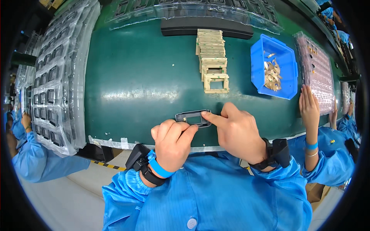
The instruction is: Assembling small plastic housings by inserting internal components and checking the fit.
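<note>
Between both hands' fingers point(210, 116), black frame point(193, 118)

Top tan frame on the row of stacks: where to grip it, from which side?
Grip the tan frame by its two side rails, coming from above at the near end. It lies flat and is open in the middle, nothing crowds its near edge, and the blue bin stands clear to the right.

A blue bin point(257, 65) of scraps sits beside stacked tan frames point(212, 57).

clear blister trays point(58, 77) left, pinkish tray point(318, 71) right
</note>
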{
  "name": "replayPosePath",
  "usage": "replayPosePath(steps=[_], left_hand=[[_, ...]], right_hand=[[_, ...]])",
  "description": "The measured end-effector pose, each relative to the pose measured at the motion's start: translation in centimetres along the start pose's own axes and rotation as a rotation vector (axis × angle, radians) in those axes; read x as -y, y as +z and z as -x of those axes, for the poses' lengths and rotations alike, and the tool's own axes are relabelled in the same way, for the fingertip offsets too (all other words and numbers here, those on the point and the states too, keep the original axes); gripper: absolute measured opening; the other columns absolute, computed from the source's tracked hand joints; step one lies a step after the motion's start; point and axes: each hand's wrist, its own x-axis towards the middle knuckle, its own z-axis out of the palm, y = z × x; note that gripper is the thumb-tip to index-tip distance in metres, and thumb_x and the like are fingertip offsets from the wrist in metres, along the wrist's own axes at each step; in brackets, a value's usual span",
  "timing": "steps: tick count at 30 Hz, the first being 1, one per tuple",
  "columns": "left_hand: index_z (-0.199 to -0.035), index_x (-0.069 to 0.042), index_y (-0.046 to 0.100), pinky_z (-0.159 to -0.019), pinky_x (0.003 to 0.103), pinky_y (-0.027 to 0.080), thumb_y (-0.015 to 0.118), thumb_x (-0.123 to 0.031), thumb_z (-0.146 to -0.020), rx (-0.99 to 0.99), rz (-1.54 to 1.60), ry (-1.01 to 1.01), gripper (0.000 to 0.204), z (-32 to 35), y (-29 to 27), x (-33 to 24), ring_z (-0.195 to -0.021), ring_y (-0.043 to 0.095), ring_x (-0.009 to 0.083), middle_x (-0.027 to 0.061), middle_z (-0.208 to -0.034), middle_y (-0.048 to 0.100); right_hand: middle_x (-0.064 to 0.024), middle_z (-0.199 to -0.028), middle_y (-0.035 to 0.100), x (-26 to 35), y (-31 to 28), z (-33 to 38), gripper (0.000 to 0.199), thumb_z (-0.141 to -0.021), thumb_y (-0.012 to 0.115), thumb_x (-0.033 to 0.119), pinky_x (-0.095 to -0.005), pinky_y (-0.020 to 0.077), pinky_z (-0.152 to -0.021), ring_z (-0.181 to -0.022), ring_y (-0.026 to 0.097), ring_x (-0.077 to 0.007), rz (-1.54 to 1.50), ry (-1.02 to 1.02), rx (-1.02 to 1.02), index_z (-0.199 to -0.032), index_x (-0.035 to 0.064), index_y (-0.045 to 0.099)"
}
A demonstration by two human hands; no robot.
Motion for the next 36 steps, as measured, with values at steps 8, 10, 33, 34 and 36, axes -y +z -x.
replayPosePath(steps=[8, 10, 33, 34, 36], left_hand=[[-0.085, -0.012, 0.071, -0.075, 0.033, 0.036, 0.071, -0.005, -0.063, -0.047, 0.012, 0.017, 0.024, 0.2, 0.4, 0.1, -0.081, 0.055, 0.0189, -0.0024, -0.083, 0.061], [-0.085, -0.012, 0.071, -0.075, 0.033, 0.035, 0.071, -0.005, -0.063, -0.047, -0.003, 0.011, 0.023, 0.2, 0.4, 0.1, -0.081, 0.055, 0.0188, -0.0022, -0.083, 0.061], [-0.076, -0.009, 0.065, -0.068, 0.036, 0.036, 0.079, -0.015, -0.07, 0.077, 0.106, -0.223, 0.017, -0.7, -1.0, 0.3, -0.075, 0.053, 0.0234, 0.0024, -0.078, 0.06], [-0.076, -0.009, 0.065, -0.068, 0.036, 0.035, 0.08, -0.016, -0.07, 0.083, 0.103, -0.226, 0.018, -0.6, -0.9, 0.2, -0.075, 0.053, 0.0231, 0.0025, -0.077, 0.06], [-0.077, -0.008, 0.065, -0.068, 0.036, 0.036, 0.077, -0.013, -0.072, 0.067, 0.108, -0.217, 0.014, -1.1, -0.8, 0.4, -0.075, 0.053, 0.0231, 0.0026, -0.079, 0.06]], right_hand=[[-0.0076, -0.08, 0.05, 0.4, 1.1, -1.9, 0.019, -0.077, 0.068, 0.006, -0.0365, 0.0459, -0.055, -0.065, 0.056, -0.0259, -0.246, -0.046, -0.166, -0.096, 0.0067, 0.069], [-0.0077, -0.08, 0.049, 0.4, 2.0, -2.8, 0.013, -0.078, 0.07, 0.008, -0.0373, 0.0446, -0.058, -0.067, 0.055, -0.0253, -0.212, -0.111, -0.184, -0.089, 0.0043, 0.065], [-0.0105, -0.07, 0.054, 1.0, 0.9, -0.7, 0.021, -0.081, 0.067, 0.02, -0.0419, 0.0489, -0.054, -0.061, 0.059, -0.031, -0.237, 0.165, 0.019, -0.067, 0.0046, 0.064], [-0.0107, -0.07, 0.054, 1.0, 0.7, -0.6, 0.022, -0.083, 0.067, 0.022, -0.0418, 0.0485, -0.054, -0.061, 0.059, -0.0312, -0.278, 0.163, 0.028, -0.068, 0.0049, 0.065], [-0.0105, -0.071, 0.054, 0.9, 0.0, -0.9, 0.021, -0.083, 0.068, 0.022, -0.0411, 0.0482, -0.054, -0.061, 0.059, -0.0309, -0.254, 0.157, 0.032, -0.071, 0.0048, 0.066]])
